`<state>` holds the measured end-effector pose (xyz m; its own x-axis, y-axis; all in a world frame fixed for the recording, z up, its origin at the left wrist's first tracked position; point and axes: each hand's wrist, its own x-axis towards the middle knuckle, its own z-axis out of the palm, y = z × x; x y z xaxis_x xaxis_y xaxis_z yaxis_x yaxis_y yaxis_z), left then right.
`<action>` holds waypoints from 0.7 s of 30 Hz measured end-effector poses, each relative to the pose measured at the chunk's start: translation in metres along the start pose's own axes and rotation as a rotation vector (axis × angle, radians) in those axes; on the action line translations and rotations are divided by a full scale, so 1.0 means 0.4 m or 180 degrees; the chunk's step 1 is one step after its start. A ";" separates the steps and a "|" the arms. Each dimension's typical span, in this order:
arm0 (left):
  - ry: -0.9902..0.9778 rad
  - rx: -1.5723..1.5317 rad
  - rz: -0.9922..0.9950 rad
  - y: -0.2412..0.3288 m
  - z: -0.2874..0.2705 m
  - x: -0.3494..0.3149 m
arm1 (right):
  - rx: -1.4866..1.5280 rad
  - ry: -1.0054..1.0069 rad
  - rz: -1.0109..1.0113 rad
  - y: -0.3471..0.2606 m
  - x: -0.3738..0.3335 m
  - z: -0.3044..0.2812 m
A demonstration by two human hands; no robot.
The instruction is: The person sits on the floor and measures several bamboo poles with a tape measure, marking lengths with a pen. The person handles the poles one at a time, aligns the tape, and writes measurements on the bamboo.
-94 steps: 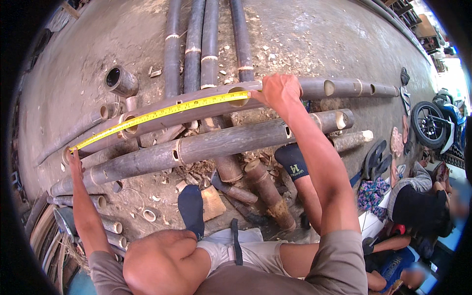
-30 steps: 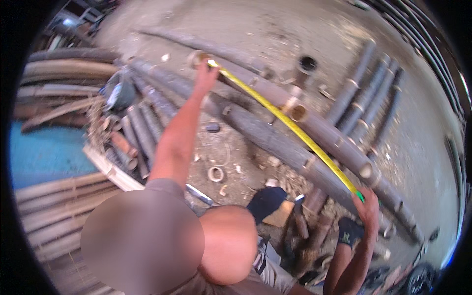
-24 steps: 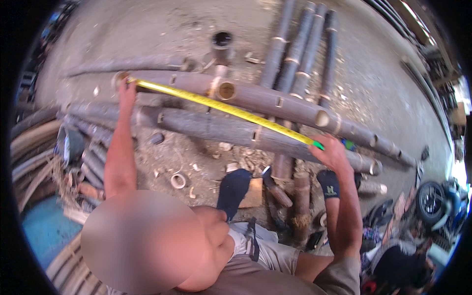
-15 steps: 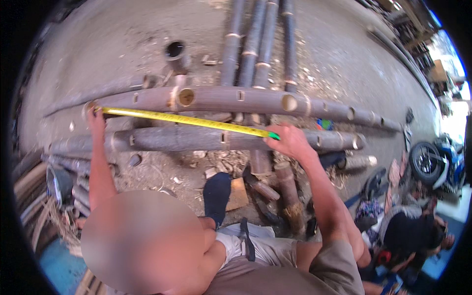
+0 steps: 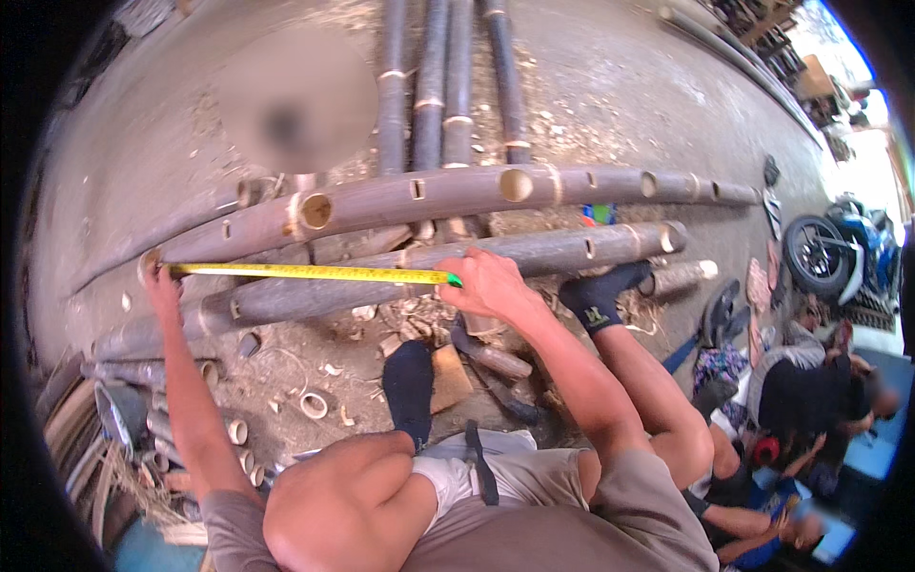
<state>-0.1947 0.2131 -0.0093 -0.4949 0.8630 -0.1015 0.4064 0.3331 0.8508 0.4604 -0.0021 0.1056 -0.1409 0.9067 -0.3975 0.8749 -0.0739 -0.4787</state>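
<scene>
A yellow tape measure's blade (image 5: pixel 315 273) stretches between my two hands, roughly level. My left hand (image 5: pixel 165 284) is closed on its end at the left cut end of the far bamboo pole (image 5: pixel 381 200), which has round holes and small slots along its side. Wrapped round the tape's green-tipped case is my right hand (image 5: pixel 488 284); most of the case is hidden in the palm. That hand is over the near bamboo pole (image 5: pixel 548 253), which lies alongside the far one. The tape passes over the gap between the poles, then over the near pole.
Several dark bamboo poles (image 5: pixel 431 95) run away from me at the back. Wood chips, a bamboo ring (image 5: pixel 313 405) and a flat wood piece (image 5: pixel 451 378) lie near my feet. Short bamboo pieces are piled at left. A motorcycle (image 5: pixel 822 253) and seated people are at right.
My right hand has moved left, and the stretch of tape between my hands is shorter. My left hand stays at the far pole's end. The view has shifted and turned.
</scene>
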 end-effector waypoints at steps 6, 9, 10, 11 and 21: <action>0.0280 -0.0291 0.0204 0.073 0.050 -0.091 | 0.0300 -0.0380 0.0041 -0.089 0.026 0.061; 0.0206 -0.0401 -0.0027 0.111 0.049 -0.107 | 0.0380 -0.0575 0.0005 -0.131 0.050 0.110; 0.0142 -0.0413 -0.0107 0.122 0.042 -0.101 | 0.0408 -0.0639 -0.0010 -0.151 0.061 0.127; 0.0188 -0.0427 -0.0093 0.138 0.028 -0.090 | 0.0441 -0.0697 -0.0019 -0.172 0.070 0.144; 0.0531 -0.1080 0.1512 0.309 0.180 -0.372 | 0.3136 -0.1075 0.0019 -0.192 0.020 0.379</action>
<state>-0.0156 0.1534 0.0739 -0.4442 0.8073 0.3884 0.3584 -0.2372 0.9029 0.3219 -0.0522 0.0204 -0.3930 0.7531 -0.5276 0.1313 -0.5220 -0.8428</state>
